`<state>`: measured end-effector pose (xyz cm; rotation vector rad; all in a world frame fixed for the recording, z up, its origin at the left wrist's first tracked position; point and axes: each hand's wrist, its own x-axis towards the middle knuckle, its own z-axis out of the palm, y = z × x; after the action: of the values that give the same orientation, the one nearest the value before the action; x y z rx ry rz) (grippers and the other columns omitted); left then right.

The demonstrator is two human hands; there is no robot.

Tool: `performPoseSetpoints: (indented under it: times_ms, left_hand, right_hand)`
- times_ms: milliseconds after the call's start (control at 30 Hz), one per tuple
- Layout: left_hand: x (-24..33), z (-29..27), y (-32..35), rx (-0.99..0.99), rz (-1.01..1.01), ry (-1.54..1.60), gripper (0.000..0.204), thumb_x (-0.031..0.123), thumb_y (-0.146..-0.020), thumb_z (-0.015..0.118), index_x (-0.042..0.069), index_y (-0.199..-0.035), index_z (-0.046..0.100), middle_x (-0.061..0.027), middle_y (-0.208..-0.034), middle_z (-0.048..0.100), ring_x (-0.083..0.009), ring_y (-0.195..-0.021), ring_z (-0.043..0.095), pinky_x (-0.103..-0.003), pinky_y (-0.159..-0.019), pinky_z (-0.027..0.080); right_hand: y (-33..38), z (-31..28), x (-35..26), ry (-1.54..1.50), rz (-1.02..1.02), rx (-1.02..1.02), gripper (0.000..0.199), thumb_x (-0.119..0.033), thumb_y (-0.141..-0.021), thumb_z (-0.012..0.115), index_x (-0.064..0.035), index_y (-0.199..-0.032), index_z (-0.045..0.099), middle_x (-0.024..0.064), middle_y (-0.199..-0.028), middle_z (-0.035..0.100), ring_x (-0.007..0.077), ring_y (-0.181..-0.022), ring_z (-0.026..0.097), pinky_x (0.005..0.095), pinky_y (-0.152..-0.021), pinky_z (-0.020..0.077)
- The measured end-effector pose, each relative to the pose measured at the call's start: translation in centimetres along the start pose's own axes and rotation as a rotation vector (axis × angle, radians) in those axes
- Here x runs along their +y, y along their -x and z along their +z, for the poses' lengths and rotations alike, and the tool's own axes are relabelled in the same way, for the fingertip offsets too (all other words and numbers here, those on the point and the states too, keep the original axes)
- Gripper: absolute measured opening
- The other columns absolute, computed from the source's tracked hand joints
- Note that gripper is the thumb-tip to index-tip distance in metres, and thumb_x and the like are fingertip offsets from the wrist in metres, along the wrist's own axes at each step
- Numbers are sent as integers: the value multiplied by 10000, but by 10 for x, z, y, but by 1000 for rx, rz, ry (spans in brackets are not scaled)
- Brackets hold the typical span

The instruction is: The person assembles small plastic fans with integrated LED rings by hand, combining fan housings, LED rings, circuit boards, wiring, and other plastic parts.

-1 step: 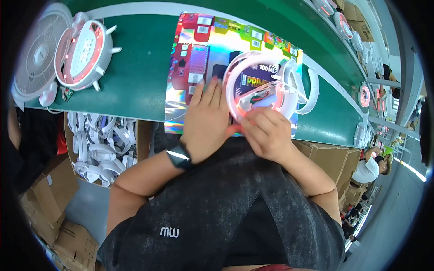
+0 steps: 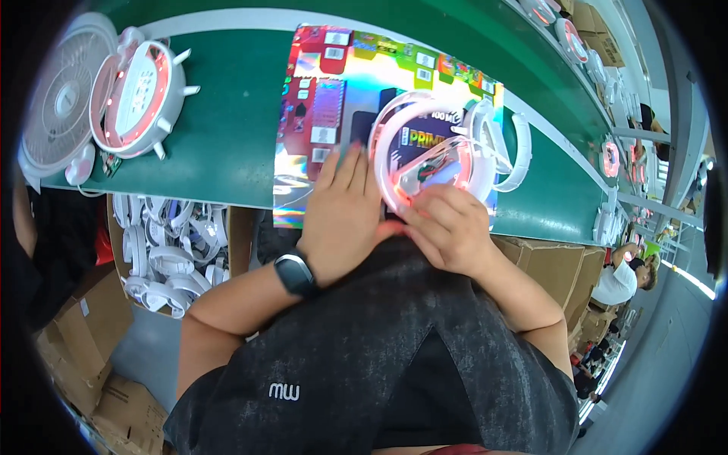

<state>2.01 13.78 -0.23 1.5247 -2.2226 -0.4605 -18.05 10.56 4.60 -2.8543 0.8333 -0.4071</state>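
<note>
A round translucent white ring housing (image 2: 425,144), glowing pink along its rim, lies on a shiny holographic printed card (image 2: 326,98) on the green table (image 2: 227,136). My left hand (image 2: 345,216) lies over the ring's lower left edge with its fingers together and pressed on it. A black watch (image 2: 294,274) sits on that wrist. My right hand (image 2: 447,227) grips the ring's near edge, fingers curled over the rim. A second white ring (image 2: 519,152) leans against the housing on its right side.
A white spiked round unit with a pink ring (image 2: 136,95) and a white fan grille (image 2: 57,98) sit at the table's left. A cardboard box of white rings (image 2: 171,254) stands below. More boxes (image 2: 546,265) and another person (image 2: 618,282) are at the right.
</note>
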Motion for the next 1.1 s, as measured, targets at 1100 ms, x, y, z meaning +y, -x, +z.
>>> performPoseSetpoints:
  times_ms: [1100]
  left_hand:
    - [18, 13, -76, 156, -54, 157, 361, 122, -883, 649, 109, -1241, 611, -154, -998, 712, -344, -794, 681, -424, -634, 527]
  right_hand:
    - [59, 20, 31, -566, 844, 452, 231, -105, -999, 554, 57, -993, 719, 160, -1238, 634, 218, -1096, 615, 315, -923, 474]
